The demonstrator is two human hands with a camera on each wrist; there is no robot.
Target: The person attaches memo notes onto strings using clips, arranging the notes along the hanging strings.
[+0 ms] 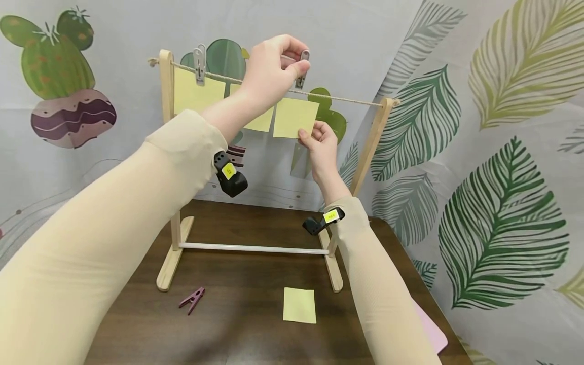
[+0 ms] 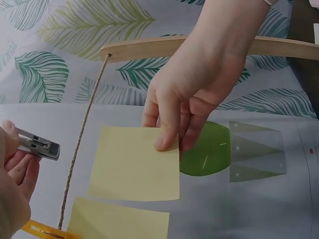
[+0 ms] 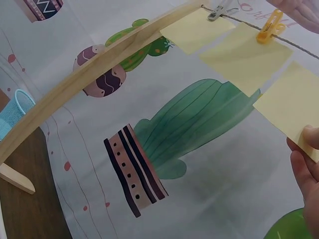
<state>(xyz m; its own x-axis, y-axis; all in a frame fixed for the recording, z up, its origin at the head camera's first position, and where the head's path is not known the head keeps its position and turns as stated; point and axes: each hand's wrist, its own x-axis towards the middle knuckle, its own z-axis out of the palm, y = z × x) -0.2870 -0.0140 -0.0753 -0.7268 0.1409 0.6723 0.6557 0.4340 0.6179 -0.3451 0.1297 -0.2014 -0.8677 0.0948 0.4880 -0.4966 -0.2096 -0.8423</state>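
Observation:
Above the string (image 1: 347,99), my left hand (image 1: 269,68) pinches a grey clothespin (image 2: 41,146) between thumb and fingers. My right hand (image 1: 325,149) holds a yellow paper square (image 1: 294,117) by its lower right corner, thumb in front. That square's top edge is just below the string, near the clothespin but apart from it. Two more yellow squares hang to its left: the far one (image 1: 196,94) under another grey clothespin (image 1: 199,64), the middle one (image 3: 246,57) under an orange clothespin (image 3: 270,26). In the head view my left forearm hides the orange clothespin.
A wooden stand (image 1: 168,83) carries the string and has a white lower bar (image 1: 255,248). On the brown table (image 1: 228,324) lie a purple clothespin (image 1: 192,300) and a yellow paper square (image 1: 299,305). A pink item (image 1: 431,329) is partly behind my right forearm.

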